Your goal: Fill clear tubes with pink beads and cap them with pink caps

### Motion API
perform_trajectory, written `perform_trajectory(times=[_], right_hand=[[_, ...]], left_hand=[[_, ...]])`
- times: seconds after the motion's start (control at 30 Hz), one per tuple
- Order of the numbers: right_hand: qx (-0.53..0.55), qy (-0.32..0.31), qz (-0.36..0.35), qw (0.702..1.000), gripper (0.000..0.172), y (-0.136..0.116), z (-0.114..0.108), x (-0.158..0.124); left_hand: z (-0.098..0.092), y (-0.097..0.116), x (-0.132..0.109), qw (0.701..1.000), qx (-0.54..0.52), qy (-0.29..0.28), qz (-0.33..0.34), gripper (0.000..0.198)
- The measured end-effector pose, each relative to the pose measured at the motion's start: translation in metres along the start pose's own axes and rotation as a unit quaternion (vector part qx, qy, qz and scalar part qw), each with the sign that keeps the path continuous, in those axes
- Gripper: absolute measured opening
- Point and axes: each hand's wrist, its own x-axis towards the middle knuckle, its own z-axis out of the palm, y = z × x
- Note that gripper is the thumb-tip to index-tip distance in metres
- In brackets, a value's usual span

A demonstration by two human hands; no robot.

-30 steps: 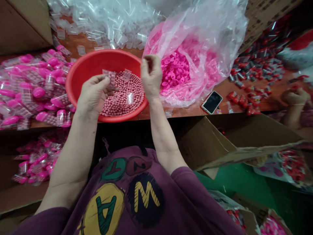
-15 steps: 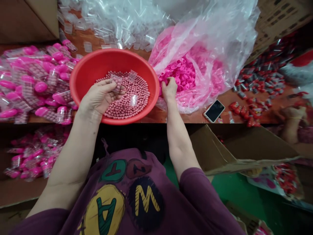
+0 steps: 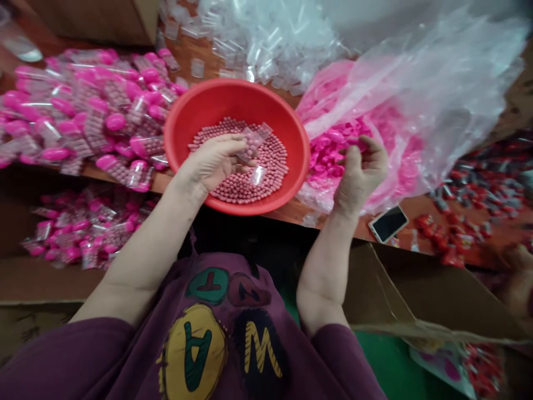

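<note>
My left hand point(image 3: 216, 161) is closed on a small clear plastic container point(image 3: 250, 142) filled with pink beads. It hovers over a red basin point(image 3: 180, 119) that holds loose pink beads point(image 3: 233, 191). Among those beads lies another clear container point(image 3: 257, 175). To the right, my right hand point(image 3: 358, 180) is raised over the pile of bright pink caps point(image 3: 327, 153). Its thumb and fingers pinch a pink cap point(image 3: 355, 142), partly hidden by them. Around the pile spreads an open clear plastic bag point(image 3: 449, 105).
Filled, capped containers point(image 3: 95, 119) are heaped at the left, with more on a shelf below point(image 3: 89, 228). Empty clear containers point(image 3: 266, 41) lie at the back. A phone point(image 3: 388, 224) rests by the front edge, above a cardboard box point(image 3: 441, 289). Someone's hand shows at far right.
My right hand has lifted out of the caps and turned upward with a pink cap in its fingers. My left hand still holds the bead-filled container over the basin. The view has shifted.
</note>
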Motion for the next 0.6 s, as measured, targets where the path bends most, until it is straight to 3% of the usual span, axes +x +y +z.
perform_trajectory(times=[0.2,0.33,0.5,0.6], right_hand=[[0.121,-0.152,-0.047,0.980,0.041,-0.085,0.068,0.009],[0.178,-0.178,-0.064,0.966,0.043,-0.116,0.110,-0.004],[0.190,-0.272,0.008,0.943,0.033,-0.129,0.110,-0.025],[0.195,-0.280,0.015,0.940,0.032,-0.126,0.103,-0.027]], left_hand=[[-0.001,0.000,0.006,1.000,-0.021,0.020,0.008,0.029],[-0.001,-0.001,0.009,0.999,-0.051,0.007,-0.001,0.024],[-0.002,-0.003,0.011,0.996,-0.090,0.020,0.002,0.018],[-0.002,-0.001,0.010,0.995,-0.096,0.016,-0.014,0.028]])
